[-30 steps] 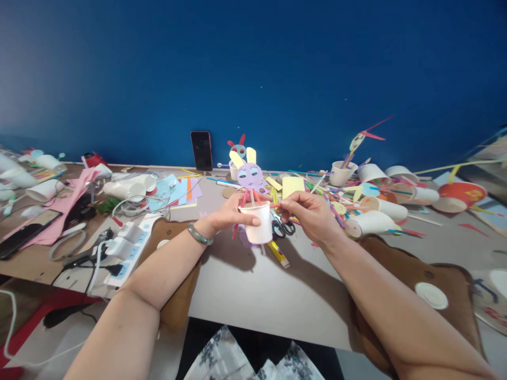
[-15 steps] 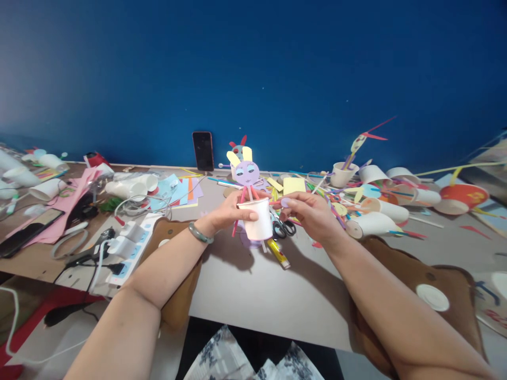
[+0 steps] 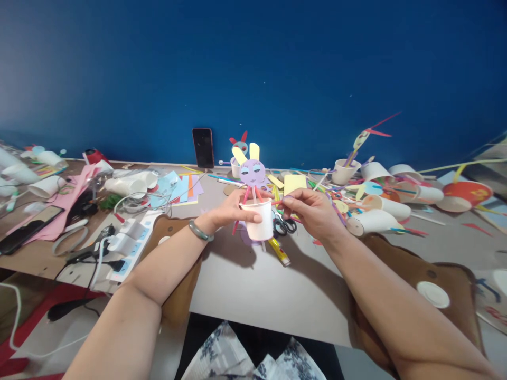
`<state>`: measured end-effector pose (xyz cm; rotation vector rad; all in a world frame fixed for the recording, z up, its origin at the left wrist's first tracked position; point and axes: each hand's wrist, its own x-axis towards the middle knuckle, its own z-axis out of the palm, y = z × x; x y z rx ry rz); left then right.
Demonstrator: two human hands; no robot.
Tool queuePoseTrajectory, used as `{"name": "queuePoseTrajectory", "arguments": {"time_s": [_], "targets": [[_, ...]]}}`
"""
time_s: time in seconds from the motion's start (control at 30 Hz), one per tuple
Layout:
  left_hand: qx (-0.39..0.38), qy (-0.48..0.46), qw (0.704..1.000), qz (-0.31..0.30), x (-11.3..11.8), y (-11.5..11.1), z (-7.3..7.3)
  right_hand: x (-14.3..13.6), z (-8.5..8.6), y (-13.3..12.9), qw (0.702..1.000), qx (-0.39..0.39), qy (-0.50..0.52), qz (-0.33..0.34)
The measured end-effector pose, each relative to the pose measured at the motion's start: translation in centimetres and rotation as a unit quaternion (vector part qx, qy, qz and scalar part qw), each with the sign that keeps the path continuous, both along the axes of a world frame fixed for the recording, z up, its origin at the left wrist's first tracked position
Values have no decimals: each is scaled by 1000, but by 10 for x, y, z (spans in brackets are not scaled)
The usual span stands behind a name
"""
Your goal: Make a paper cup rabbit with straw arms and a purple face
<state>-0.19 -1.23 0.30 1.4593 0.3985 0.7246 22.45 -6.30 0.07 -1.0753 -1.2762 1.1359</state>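
Note:
My left hand (image 3: 234,210) is wrapped round a white paper cup (image 3: 260,224), held upright above the table. A purple paper face (image 3: 252,171) with yellow ears stands over the cup on a straw. Red straws pass through the cup, and one sticks out at its lower left. At the cup's right side my right hand (image 3: 307,209) pinches a red straw (image 3: 278,203) that points at the rim. Below the cup a white straw end shows. Black scissors (image 3: 285,226) and a yellow tube (image 3: 279,252) lie close by.
A phone (image 3: 203,148) leans on the blue wall. Coloured paper (image 3: 180,189), a power strip (image 3: 132,253) and cables lie left. Several paper cups (image 3: 372,222) and straws are spread on the right. Brown cushions lie under both forearms.
The cup and paper face have shifted slightly right in view. The purple piece at my right fingertips shows less than before. Both hands keep their hold.

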Motion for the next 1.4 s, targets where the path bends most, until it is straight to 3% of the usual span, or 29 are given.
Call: {"name": "queuePoseTrajectory", "arguments": {"time_s": [0.37, 0.63, 0.77, 0.87, 1.0, 1.07, 1.2, 1.3, 1.4], "targets": [[17, 24, 1000, 3, 0, 6, -2, -6, -3, 1, 999, 5, 22, -26], [-21, 6, 999, 40, -1, 11, -1, 0, -2, 9, 994, -90, 54, 2], [-33, 26, 995, 93, -4, 19, -2, 8, -7, 18, 988, -136, 65, -43], [-31, 39, 992, 120, -6, 26, -5, 12, -16, 20, 989, -136, -4, -59], [-3, 21, 984, 178, -10, 33, -9, 3, -31, 14, 979, -64, -190, 23], [4, 24, 979, 205, -10, 37, -12, -8, -40, 7, 945, 53, -309, 90], [-25, 20, 979, 201, -10, 42, -20, -33, -56, -6, 805, 285, -487, 186], [-37, 31, 978, 205, -11, 43, -25, -40, -66, -8, 752, 321, -545, 187], [-24, 56, 979, 196, -13, 44, -27, -36, -69, -4, 739, 313, -573, 167]]}}
